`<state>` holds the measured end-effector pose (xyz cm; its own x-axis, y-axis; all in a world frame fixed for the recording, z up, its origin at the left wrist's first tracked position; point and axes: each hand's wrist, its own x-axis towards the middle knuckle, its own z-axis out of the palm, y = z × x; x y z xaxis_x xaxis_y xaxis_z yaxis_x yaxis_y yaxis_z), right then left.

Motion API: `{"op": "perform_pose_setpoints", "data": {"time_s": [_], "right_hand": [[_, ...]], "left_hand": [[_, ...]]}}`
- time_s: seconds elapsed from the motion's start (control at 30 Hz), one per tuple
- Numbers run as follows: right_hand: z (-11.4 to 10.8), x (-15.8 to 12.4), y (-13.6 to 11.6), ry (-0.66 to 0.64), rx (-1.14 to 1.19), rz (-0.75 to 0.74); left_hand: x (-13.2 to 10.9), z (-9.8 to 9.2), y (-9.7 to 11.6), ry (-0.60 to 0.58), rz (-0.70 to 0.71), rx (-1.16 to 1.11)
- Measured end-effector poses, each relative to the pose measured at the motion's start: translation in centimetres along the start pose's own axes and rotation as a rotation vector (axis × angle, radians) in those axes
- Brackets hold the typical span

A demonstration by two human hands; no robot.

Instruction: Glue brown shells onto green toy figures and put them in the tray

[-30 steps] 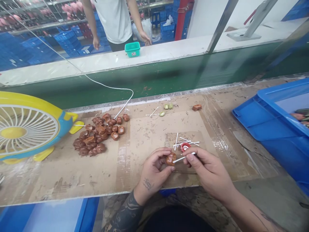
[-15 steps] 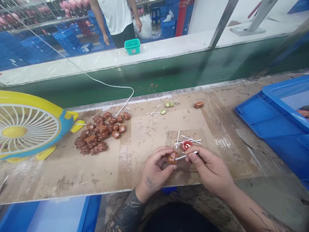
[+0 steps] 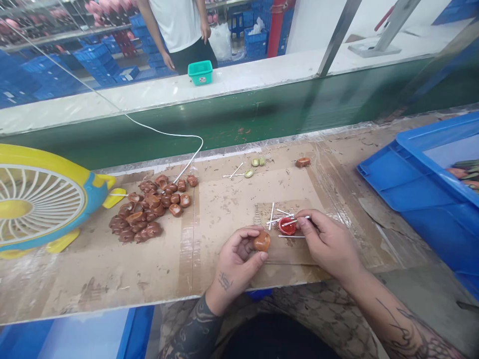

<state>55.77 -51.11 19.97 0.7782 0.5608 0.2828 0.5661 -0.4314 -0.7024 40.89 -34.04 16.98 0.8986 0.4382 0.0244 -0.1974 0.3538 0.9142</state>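
My left hand (image 3: 239,262) is closed on a glossy brown hollow piece (image 3: 262,242), gripped by its side between thumb and fingers. In my right hand (image 3: 329,242) a cotton swab (image 3: 297,221) is pinched, its far tip inside a small red cup (image 3: 287,230). Whether the cup holds paint or another liquid I cannot tell. Around the cup several more swabs (image 3: 271,216) lie on a cardboard patch (image 3: 299,255). To the left, a heap of similar brown pieces (image 3: 149,212) rests on the cardboard-covered table (image 3: 220,209).
Small green pieces (image 3: 255,162) and crossed swabs (image 3: 236,170) lie farther back, with one brown piece (image 3: 303,162) to their right. A yellow-blue fan (image 3: 41,199) stands left, a blue crate (image 3: 415,184) right. Beyond the green ledge, a person (image 3: 175,30) stands behind a teal basket (image 3: 200,73).
My right hand has drawn the swab away from the brown piece and brought its tip into the red cup. My left hand has turned the piece slightly. The camera view has shifted a little.
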Motion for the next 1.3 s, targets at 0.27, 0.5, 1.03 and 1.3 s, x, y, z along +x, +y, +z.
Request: {"op": "perform_pose_setpoints", "data": {"time_s": [0.27,0.5,1.03,1.3], "right_hand": [[-0.3,-0.6,-0.2,0.072,0.025,0.04],[-0.9,-0.7,-0.2,0.071,0.073,0.117],[0.6,-1.6,-2.8,-0.168,0.411,0.031],[0.1,-1.9,-2.8,-0.116,0.426,-0.109]], "left_hand": [[0.1,0.0,0.1,0.009,0.021,0.027],[0.2,0.1,0.4,0.008,-0.005,0.024],[0.2,0.2,1.0,0.0,-0.084,0.08],[0.3,0.1,0.6,0.046,-0.101,0.074]]}}
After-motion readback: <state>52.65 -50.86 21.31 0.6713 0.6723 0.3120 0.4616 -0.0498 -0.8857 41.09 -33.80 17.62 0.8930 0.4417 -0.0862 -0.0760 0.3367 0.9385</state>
